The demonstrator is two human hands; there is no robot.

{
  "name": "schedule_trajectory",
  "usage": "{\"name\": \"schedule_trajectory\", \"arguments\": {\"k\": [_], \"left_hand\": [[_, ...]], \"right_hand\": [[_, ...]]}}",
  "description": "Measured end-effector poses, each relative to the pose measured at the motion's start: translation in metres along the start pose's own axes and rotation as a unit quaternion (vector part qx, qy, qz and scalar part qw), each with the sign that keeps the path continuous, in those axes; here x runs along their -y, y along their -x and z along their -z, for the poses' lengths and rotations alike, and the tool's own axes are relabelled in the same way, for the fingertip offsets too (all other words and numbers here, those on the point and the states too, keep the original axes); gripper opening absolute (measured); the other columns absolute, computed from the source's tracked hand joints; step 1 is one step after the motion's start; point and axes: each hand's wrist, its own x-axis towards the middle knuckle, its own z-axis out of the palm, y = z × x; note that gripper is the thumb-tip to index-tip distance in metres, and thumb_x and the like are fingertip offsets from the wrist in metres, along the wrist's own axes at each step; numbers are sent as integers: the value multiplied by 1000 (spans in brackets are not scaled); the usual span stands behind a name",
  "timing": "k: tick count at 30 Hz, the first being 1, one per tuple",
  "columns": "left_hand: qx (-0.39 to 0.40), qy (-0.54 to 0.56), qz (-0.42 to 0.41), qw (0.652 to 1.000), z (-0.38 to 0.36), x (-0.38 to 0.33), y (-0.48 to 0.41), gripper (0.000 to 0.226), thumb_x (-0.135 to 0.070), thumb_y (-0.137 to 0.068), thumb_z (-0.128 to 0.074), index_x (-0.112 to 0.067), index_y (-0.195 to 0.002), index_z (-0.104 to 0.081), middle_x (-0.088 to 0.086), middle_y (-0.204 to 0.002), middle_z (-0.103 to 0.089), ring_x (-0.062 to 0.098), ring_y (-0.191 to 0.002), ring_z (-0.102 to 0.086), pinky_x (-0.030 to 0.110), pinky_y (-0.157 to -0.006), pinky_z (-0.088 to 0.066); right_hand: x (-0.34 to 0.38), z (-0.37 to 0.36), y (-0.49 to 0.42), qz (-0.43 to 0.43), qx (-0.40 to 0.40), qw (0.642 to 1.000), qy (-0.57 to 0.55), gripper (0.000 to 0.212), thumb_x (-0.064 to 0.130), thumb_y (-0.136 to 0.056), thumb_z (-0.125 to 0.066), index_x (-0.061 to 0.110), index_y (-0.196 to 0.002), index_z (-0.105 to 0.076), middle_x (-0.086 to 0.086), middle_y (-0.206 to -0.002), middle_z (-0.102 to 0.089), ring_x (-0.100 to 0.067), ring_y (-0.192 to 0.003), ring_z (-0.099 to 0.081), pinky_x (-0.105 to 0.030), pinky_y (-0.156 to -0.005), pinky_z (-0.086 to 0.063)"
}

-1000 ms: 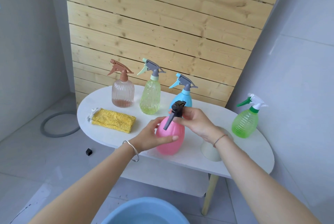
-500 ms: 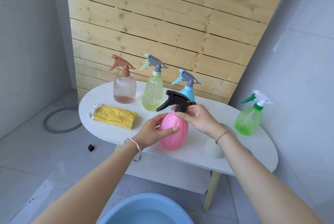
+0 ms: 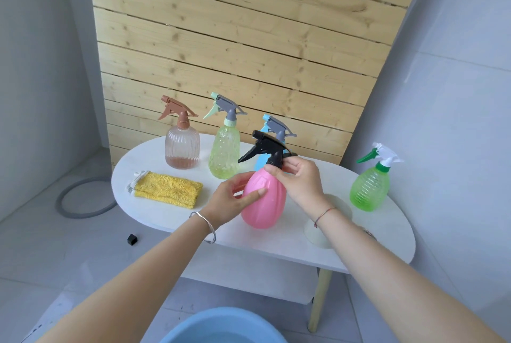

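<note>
A pink spray bottle (image 3: 265,199) stands on the white oval table (image 3: 171,218), slightly tilted. Its black trigger head (image 3: 266,147) sits on the neck with the nozzle pointing left. My left hand (image 3: 233,201) grips the pink body from the left, thumb across its front. My right hand (image 3: 300,179) pinches the black collar at the neck with curled fingers. A blue spray bottle (image 3: 276,128) stands mostly hidden behind the pink one.
On the table stand a brown-topped clear bottle (image 3: 182,149), a yellow-green bottle (image 3: 224,153) and, at the right, a green bottle (image 3: 370,187). A folded yellow cloth (image 3: 168,189) lies left. A pale round funnel-like piece (image 3: 318,235) lies under my right wrist. A blue basin (image 3: 221,326) sits below.
The black trigger head has turned from hanging downward to level with its nozzle pointing left, as my right hand twists it on the neck. The left hand keeps its hold.
</note>
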Motion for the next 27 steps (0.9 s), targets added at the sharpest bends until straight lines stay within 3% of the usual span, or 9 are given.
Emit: {"name": "schedule_trajectory", "arguments": {"k": [2,6,10,11,13,15,18,23,27], "left_hand": [[-25,0,-9,1000,-2,-16,-11,52,-38,-88,-64,-19,-135,-52,-8,-129,-58,7,-115,-57,6,-81,-46],[-52,-2,17,999,-18,-36,-37,53,-46,-98,-44,-17,-142,-45,-2,-141,-49,13,-129,-46,17,-94,-33],[-62,-56,14,996,-51,-38,-58,53,-42,-96,-52,-16,-139,-37,-20,-124,-46,14,-122,-39,11,-92,-32],[-68,-74,11,995,-57,-35,-63,63,-43,-94,-55,-12,-144,-31,-19,-129,-43,15,-127,-35,15,-98,-31],[-69,-122,25,990,-68,-30,-68,88,-49,-92,-56,-9,-153,-8,1,-158,-18,18,-147,-11,29,-118,-13],[-76,-138,35,987,-77,-21,-73,95,-51,-91,-55,-8,-154,3,6,-163,1,18,-150,5,31,-120,-1],[-100,-131,12,986,-87,-10,-72,96,-45,-91,-58,-4,-152,3,9,-162,-5,21,-150,-1,36,-121,-5],[-110,-169,-8,979,-94,-1,-71,99,-46,-91,-59,-3,-152,5,8,-162,2,19,-149,5,34,-120,-1],[-123,-185,-21,975,-97,2,-69,101,-47,-89,-60,-3,-152,6,7,-162,3,18,-149,8,31,-120,2]], "right_hand": [[15,20,-16,12,-20,999,-24,13,15,-79,-76,16,-69,-66,5,-72,-69,-1,-66,-58,-26,-68,-47],[42,66,-55,38,-67,997,-24,23,17,-79,-76,-4,-84,-67,-5,-80,-70,-10,-75,-58,-28,-71,-48],[33,99,-82,19,-103,994,-30,10,13,-80,-74,9,-87,-67,0,-85,-69,-4,-74,-60,-17,-72,-49],[25,104,-86,8,-109,993,-38,12,12,-80,-74,8,-90,-67,-2,-88,-69,-3,-74,-60,-15,-71,-48],[2,111,-92,-10,-118,992,-32,15,11,-80,-74,8,-92,-66,-7,-95,-69,-2,-75,-61,-14,-71,-48],[-23,114,-94,-32,-117,992,-18,15,10,-80,-75,8,-92,-67,-11,-102,-69,-8,-80,-62,-21,-79,-50],[-59,115,-87,-72,-117,990,-17,24,9,-79,-75,-1,-100,-68,-16,-108,-69,-15,-89,-63,-27,-84,-50],[-89,114,-76,-99,-136,985,-35,18,8,-77,-76,5,-94,-68,-9,-100,-69,-10,-82,-61,-11,-71,-49],[-92,115,-78,-103,-128,986,-38,23,10,-77,-77,6,-98,-69,-6,-100,-69,-13,-88,-63,-15,-75,-49]]}}
